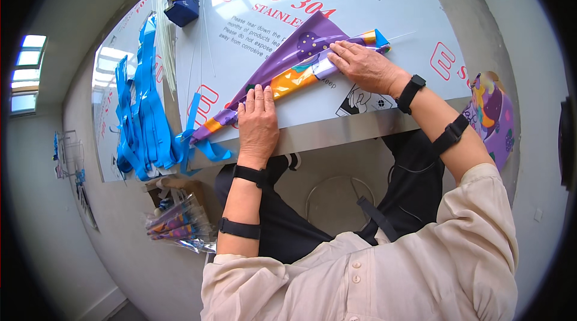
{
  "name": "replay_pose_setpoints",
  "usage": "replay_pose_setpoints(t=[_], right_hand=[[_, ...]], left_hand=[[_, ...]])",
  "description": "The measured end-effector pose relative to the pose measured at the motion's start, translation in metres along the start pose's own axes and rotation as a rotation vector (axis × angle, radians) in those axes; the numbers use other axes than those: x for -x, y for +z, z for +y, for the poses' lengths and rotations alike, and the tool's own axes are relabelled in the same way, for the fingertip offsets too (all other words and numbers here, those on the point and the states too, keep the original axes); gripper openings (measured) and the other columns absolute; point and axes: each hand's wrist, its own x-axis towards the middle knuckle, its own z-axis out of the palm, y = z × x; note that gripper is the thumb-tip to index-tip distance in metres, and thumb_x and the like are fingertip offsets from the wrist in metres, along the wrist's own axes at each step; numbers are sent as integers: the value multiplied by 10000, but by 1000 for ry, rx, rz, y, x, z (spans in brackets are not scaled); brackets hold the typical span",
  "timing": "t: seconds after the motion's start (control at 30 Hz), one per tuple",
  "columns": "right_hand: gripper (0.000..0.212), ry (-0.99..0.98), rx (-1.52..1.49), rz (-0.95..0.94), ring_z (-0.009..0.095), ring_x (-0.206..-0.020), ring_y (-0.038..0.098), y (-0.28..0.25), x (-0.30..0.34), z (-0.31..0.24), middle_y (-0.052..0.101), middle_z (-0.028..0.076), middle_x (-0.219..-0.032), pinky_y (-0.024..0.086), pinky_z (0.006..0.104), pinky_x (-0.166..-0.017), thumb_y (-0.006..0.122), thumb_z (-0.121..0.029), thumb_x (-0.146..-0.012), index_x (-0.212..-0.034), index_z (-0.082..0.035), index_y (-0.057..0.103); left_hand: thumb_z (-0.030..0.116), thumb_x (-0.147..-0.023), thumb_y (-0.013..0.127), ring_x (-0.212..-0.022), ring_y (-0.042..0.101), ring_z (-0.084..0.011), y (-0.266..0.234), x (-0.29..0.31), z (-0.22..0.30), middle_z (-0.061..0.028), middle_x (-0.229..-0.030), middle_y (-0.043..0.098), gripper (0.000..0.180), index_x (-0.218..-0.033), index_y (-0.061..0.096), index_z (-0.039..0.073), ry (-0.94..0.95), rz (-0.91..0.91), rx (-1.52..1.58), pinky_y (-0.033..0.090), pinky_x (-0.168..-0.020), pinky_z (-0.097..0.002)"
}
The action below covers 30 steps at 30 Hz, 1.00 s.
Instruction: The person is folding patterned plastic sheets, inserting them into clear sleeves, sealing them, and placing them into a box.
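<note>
A partly folded kite of shiny purple and orange film (291, 83) lies slantwise on the metal-topped table (294, 134). Its narrow end points to the near left, and a purple flap spreads out on the far side. My left hand (258, 127) rests on the folded strip towards that narrow end, fingers stretched out. Further right, my right hand (368, 68) lies flat across the strip near its wider end, fingers also extended. A thin white rod sticks out beyond this end. Blue ribbon (211, 151) trails beside the narrow tip. Film under both palms is hidden.
Blue ribbons (151, 125) are heaped at the table's left, beside a bundle of thin pale rods (162, 35). A blue tape dispenser (185, 1) stands at the far left. More rods lie along the far edge. Purple printed film (499, 118) hangs at right; wrapped bundles (177, 223) sit below left.
</note>
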Motion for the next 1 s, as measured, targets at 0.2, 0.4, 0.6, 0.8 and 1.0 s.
replay_pose_setpoints(t=[0.2, 0.4, 0.6, 0.8, 1.0], right_hand=[[236, 28, -23, -76, 262, -1043, 592, -6, -12, 17, 614, 135, -1103, 468, 343, -908, 497, -38, -835, -1055, -7, 574], [138, 269, -436, -150, 301, -806, 588, -9, -28, 60, 609, 109, -800, 452, 398, -721, 587, -217, -847, -931, -108, 586], [203, 423, -575, -456, 294, -791, 589, -23, -58, 81, 618, 132, -796, 443, 376, -701, 663, -223, -790, -864, -39, 620], [276, 337, -578, -471, 279, -790, 598, -22, -50, 83, 634, 138, -838, 457, 355, -718, 711, -127, -697, -949, -32, 651], [260, 434, -690, -438, 288, -791, 598, -21, -48, 81, 630, 141, -846, 457, 360, -727, 710, -142, -704, -925, -20, 650]], left_hand=[[20, -819, 539, -1031, 578, -296, -4, -7, -22, -166, -1081, 611, 289, -1102, 586, -14, 3, 121, 239, 479, -857, -368], [47, -850, 540, -846, 597, -348, -11, -29, -60, -159, -875, 631, 107, -935, 598, 18, -128, 86, 601, 488, -722, -417], [88, -858, 548, -754, 593, -386, -1, -49, -76, -193, -801, 620, 87, -904, 578, 21, -141, -127, 587, 474, -669, -442], [99, -835, 604, -661, 611, -318, -15, -41, -68, -165, -722, 621, 85, -859, 592, 18, -204, -103, 737, 477, -610, -378], [94, -823, 621, -640, 610, -308, -10, -38, -70, -151, -703, 625, 86, -847, 586, 19, -222, -45, 765, 477, -608, -370]])
